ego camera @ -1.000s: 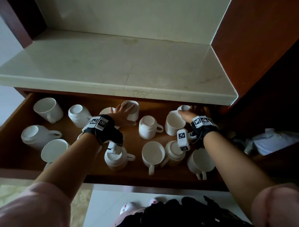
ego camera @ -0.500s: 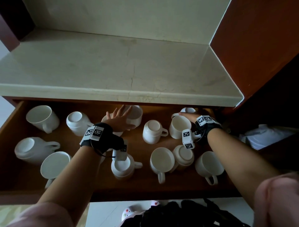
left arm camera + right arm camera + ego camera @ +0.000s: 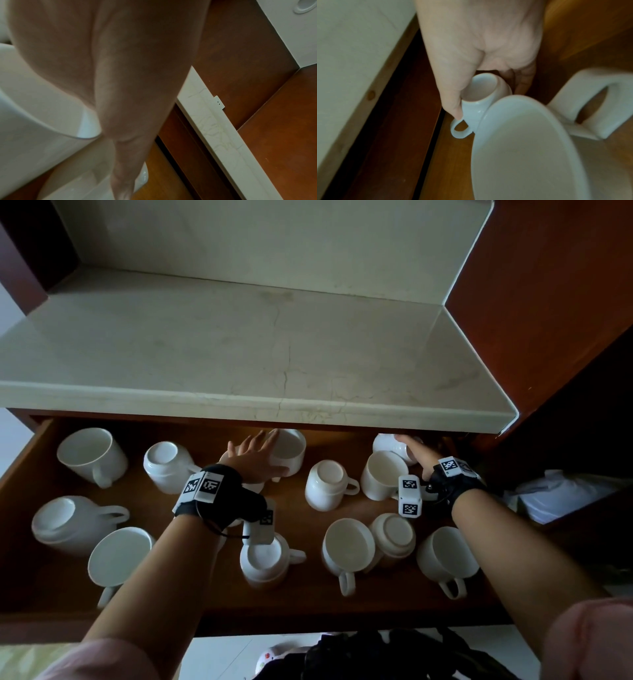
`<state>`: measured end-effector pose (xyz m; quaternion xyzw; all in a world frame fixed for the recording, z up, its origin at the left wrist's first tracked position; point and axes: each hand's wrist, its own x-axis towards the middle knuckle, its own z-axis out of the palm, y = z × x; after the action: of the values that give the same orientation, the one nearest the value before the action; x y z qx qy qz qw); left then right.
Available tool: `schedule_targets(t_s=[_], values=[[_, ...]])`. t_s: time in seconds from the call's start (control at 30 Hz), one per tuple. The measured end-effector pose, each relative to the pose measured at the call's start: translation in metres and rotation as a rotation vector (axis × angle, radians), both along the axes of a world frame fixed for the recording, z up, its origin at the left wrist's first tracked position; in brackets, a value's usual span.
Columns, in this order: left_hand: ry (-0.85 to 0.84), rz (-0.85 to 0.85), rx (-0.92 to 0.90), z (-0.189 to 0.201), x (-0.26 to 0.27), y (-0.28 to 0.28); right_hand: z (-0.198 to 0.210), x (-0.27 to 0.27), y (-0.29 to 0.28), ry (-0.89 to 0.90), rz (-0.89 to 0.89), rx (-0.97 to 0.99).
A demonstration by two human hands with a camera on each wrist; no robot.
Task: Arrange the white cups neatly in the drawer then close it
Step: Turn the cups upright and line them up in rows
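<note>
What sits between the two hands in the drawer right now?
In the head view, an upside-down cup and an upright cup stand between the left hand and the right hand.

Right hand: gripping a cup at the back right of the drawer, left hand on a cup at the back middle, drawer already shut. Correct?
Not quite: the drawer is open, as the head view shows, with white cups scattered inside. The rest holds: the right hand grips a cup at the back right, and the left hand rests on a cup at the back middle.
</note>
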<state>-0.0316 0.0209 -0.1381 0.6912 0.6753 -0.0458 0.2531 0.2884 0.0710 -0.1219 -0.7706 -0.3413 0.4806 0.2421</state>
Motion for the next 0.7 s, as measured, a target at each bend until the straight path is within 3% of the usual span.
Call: schedule_targets(t_s=[0.37, 0.7], values=[[0.026, 0.003, 0.004, 0.0, 0.002, 0.002, 0.014, 0.01, -0.015, 0.271, 0.022, -0.046], [0.041, 0.027, 0.0, -0.001, 0.002, 0.003, 0.007, 0.018, -0.017, 0.191, -0.023, -0.058]])
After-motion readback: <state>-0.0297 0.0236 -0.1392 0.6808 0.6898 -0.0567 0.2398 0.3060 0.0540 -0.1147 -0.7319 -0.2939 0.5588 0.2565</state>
